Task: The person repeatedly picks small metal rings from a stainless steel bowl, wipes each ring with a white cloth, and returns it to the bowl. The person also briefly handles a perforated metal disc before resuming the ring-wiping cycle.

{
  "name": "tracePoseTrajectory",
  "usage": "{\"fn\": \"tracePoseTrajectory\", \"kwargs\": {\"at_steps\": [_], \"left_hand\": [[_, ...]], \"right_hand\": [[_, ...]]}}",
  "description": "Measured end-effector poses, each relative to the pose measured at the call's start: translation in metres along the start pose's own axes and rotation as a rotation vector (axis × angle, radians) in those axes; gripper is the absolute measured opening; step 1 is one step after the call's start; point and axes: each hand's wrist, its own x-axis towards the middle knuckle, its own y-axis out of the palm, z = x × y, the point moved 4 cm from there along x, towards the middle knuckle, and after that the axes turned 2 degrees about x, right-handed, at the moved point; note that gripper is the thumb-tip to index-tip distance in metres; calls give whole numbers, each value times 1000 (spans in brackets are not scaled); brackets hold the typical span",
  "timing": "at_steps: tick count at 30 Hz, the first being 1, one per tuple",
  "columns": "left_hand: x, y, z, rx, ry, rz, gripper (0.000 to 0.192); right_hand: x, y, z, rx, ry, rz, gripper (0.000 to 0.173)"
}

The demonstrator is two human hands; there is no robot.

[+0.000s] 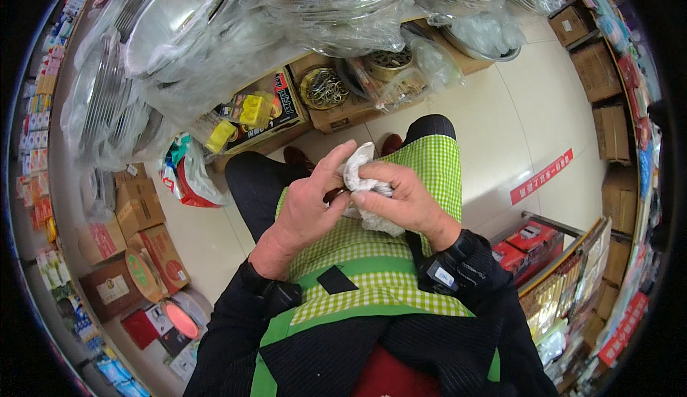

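My right hand [400, 196] is closed on a crumpled white cloth [360, 174], pinching it between thumb and fingers. A lower fold of that cloth hangs over the lap of a green-and-white checked apron [445, 166]. Close against the cloth, my left hand [311, 198] has its index finger raised and its thumb bent inward. A small dark, shiny object [334, 197] shows between the left thumb and fingers; its kind cannot be told. Both hands are above the lap, and the cloth hides some fingertips.
Plastic-wrapped metal trays [327, 10] are stacked ahead. Beneath them, a bowl of metal rings [324, 88] stands by an open carton [268, 129] with yellow packs. A plastic bag [188, 174] sits at left on the floor. Cardboard boxes [138, 206] line the left; a display rack [563, 273] stands at right.
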Motion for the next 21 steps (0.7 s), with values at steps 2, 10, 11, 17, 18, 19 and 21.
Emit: {"fn": "tracePoseTrajectory", "kwargs": {"at_steps": [2,10,11,17,18,19,21], "left_hand": [[0,-1,-1,-4,-9,-12,64],[-2,16,12,-811,-278,188,69],[-3,18,10,-886,-299,224,69],[-5,10,0,-617,-195,97,56],[-5,7,-1,-509,-140,81,54],[-6,6,-1,-492,-134,80,53],[-6,4,0,-461,-124,76,53]], "right_hand": [[-2,4,-10,280,130,-110,24],[-12,4,-21,658,156,-166,27],[-13,5,-23,720,151,-165,28],[-15,6,-30,637,172,-119,39],[-15,6,-30,653,166,-97,42],[-16,6,-30,669,171,-79,45],[-20,7,-32,712,231,-36,52]]}}
